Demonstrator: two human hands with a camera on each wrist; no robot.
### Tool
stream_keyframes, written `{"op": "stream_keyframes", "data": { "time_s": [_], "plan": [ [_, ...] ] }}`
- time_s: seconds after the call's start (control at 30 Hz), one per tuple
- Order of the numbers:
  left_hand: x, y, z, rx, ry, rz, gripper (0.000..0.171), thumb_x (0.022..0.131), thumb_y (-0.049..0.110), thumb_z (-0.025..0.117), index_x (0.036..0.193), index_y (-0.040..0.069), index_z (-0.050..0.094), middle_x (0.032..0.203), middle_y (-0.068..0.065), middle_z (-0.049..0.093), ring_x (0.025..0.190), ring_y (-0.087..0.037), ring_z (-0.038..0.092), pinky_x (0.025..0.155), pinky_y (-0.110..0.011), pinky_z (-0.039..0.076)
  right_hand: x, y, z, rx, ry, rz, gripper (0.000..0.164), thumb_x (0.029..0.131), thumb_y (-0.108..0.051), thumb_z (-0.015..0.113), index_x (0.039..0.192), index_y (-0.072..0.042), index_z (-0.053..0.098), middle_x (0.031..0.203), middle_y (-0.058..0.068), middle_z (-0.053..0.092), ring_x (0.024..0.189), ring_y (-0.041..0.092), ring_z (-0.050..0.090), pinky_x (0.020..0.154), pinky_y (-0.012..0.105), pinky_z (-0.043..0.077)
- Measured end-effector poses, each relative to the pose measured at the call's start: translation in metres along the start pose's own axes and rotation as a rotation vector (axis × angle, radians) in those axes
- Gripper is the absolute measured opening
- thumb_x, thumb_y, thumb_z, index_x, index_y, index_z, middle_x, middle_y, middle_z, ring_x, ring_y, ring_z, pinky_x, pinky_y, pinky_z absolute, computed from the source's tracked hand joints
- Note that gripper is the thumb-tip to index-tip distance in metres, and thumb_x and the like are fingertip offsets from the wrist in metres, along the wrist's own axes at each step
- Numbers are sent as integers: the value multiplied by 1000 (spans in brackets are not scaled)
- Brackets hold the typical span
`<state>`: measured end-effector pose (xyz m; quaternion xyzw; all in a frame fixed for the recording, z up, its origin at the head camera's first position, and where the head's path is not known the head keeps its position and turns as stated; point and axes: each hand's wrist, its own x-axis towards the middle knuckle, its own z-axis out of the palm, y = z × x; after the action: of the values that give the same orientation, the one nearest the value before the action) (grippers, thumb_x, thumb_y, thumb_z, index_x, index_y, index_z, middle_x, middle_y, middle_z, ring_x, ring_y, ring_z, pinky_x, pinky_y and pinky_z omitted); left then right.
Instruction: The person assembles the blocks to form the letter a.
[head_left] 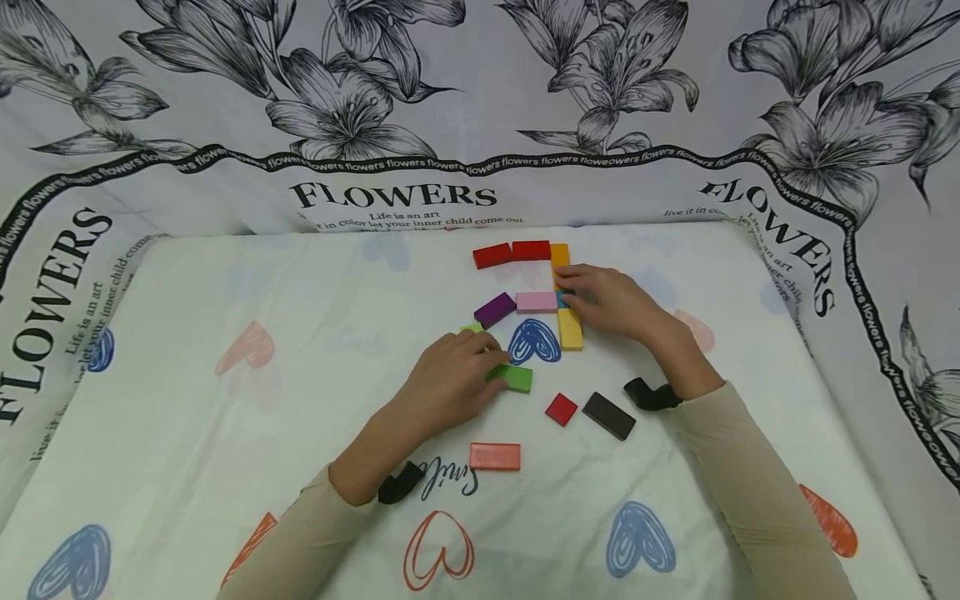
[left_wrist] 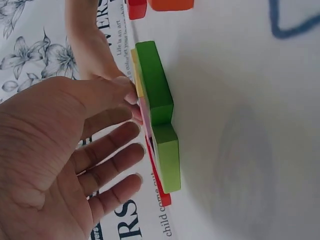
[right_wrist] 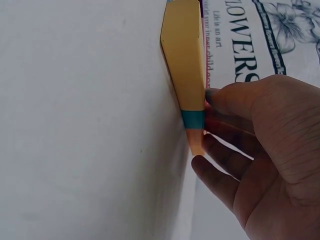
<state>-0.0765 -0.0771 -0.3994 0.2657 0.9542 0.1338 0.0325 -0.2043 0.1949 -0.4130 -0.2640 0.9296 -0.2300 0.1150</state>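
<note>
My left hand point(head_left: 450, 379) lies over a green block point(head_left: 519, 379) and a light green block point(head_left: 470, 327), partly covering them. Its fingers are extended beside the green blocks in the left wrist view. At the right, my right hand point(head_left: 617, 304) touches a column of blocks: an orange-yellow one point(head_left: 559, 254), a small blue one point(head_left: 561, 300) and a yellow one point(head_left: 571, 330). Its fingertips rest along the column's side in the right wrist view, fairly straight. A pink block point(head_left: 536, 302) meets the column, with a purple block point(head_left: 495, 310) slanting off its left end.
Two red blocks point(head_left: 531, 250) run left from the column's top. Nearer lie a small red block point(head_left: 561, 409), a dark block point(head_left: 609, 416) and an orange-red block point(head_left: 495, 457). White cloth with printed hearts lies beneath; a flower-printed cloth point(head_left: 393, 196) borders it.
</note>
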Motion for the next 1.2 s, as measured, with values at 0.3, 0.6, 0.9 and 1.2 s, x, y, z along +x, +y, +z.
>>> {"op": "stream_keyframes", "data": {
  "time_s": [0.3, 0.6, 0.9, 1.2],
  "plan": [
    [4, -7, -6, 0, 24, -169, 45, 96, 35, 78, 132, 8, 73, 136, -13, 71, 126, -30, 69, 106, -45, 59, -1, 0, -2, 3, 6, 1, 43, 105, -20, 65, 146, -4, 61, 159, 10, 56, 154, 35, 46, 126, 55, 39],
    [5, -13, -4, -15, -41, -211, 51, 97, 39, 77, 136, 8, 70, 141, -14, 68, 128, -30, 68, 102, -44, 61, 2, 0, 0, -5, 0, -4, 44, 105, -21, 65, 146, -5, 61, 160, 9, 56, 155, 35, 45, 126, 55, 39],
    [10, -9, -4, 7, -39, -192, 53, 97, 41, 75, 138, 7, 69, 143, -14, 67, 131, -31, 66, 109, -45, 58, 0, 1, -2, 9, 0, -7, 44, 106, -21, 65, 146, -5, 61, 160, 9, 56, 155, 35, 45, 126, 55, 39],
    [16, -2, -3, 13, -104, -172, 74, 99, 48, 71, 155, 4, 51, 163, -16, 49, 151, -34, 50, 125, -47, 43, 2, 0, -3, 2, -17, 5, 44, 106, -22, 64, 147, -5, 61, 161, 10, 55, 155, 36, 45, 127, 56, 38]
  ]
}}
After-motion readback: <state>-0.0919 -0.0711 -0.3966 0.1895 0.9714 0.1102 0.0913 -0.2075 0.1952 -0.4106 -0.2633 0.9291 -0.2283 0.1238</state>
